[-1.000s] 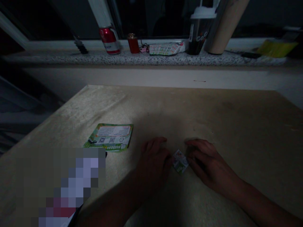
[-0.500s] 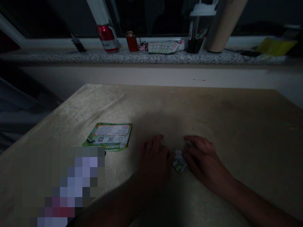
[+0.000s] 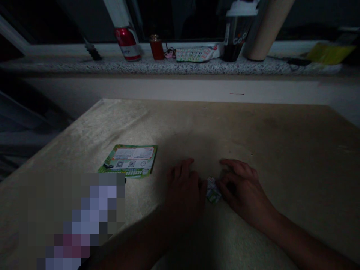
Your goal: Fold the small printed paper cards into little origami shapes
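Note:
A small folded paper (image 3: 213,192), white and green with fine print, lies on the table between my two hands. My left hand (image 3: 185,189) is at its left edge, thumb and forefinger closed on that side while the other fingers rest bent on the table. From the right, my right hand (image 3: 243,187) pinches the opposite edge between thumb and forefinger, its outer fingers stretched forward. The fingertips cover both side edges of the paper, and dim light blurs the detail of the grip.
Left of my hands lies a green printed leaflet (image 3: 131,159); a pixelated patch (image 3: 90,213) hides something in front of it. On the granite windowsill (image 3: 157,68) stand a red can (image 3: 128,45), an orange bottle (image 3: 156,48), a crumpled printed wrapper (image 3: 195,54) and a lidded cup (image 3: 236,35).
The two hands and the folded paper stay almost in place. The paper's green part looks slightly different, and the view has shifted a little.

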The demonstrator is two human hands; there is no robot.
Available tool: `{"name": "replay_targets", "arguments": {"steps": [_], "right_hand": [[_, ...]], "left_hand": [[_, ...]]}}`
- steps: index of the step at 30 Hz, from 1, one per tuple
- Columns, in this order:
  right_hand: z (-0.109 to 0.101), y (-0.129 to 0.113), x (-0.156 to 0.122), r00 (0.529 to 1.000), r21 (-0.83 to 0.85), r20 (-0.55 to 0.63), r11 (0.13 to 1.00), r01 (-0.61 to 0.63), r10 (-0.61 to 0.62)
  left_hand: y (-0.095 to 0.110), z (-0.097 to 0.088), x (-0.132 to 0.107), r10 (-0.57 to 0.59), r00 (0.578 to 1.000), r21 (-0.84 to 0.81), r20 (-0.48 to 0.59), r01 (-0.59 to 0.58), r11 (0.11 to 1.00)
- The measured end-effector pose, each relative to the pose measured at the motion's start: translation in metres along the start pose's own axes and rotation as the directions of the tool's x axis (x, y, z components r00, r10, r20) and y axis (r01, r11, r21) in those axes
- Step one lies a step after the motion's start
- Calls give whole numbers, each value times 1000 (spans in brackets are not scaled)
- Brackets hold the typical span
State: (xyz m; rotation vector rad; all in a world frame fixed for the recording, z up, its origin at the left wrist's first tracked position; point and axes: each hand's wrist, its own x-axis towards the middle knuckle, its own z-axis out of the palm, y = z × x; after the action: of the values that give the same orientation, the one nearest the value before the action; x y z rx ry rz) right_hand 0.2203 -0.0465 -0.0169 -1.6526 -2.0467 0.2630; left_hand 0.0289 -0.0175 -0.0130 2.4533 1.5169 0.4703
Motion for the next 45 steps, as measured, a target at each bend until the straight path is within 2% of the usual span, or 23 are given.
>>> {"name": "replay_targets", "arguments": {"steps": [5,10,14,25,34,45], "right_hand": [[1,0,1,1000,-7,-20,1000,3,-3],[1,-1,1,1000,-6,-11,1000,2,-2],[0,0,1,1000,5,-2,1000,-3,3],[1,-1,2,1000,-9,-22,1000,8,-9],[1,-4,2,999,-8,-14,999,-50,49],[-1,3,2,998,22,12,998,-61,61]], "left_hand": [[-1,0,1,1,1000,-8,19,-1,1000],[-5,-1,0,119,992,-76,41,-115,990],[-8,-3,-1,173,984,-35,42,-171,985],[4,-10,-1,176,980,127,89,-187,974],[3,-8,-2,188,978,131,89,-198,971],[1,-7,-2,184,980,131,76,-193,972]]}}
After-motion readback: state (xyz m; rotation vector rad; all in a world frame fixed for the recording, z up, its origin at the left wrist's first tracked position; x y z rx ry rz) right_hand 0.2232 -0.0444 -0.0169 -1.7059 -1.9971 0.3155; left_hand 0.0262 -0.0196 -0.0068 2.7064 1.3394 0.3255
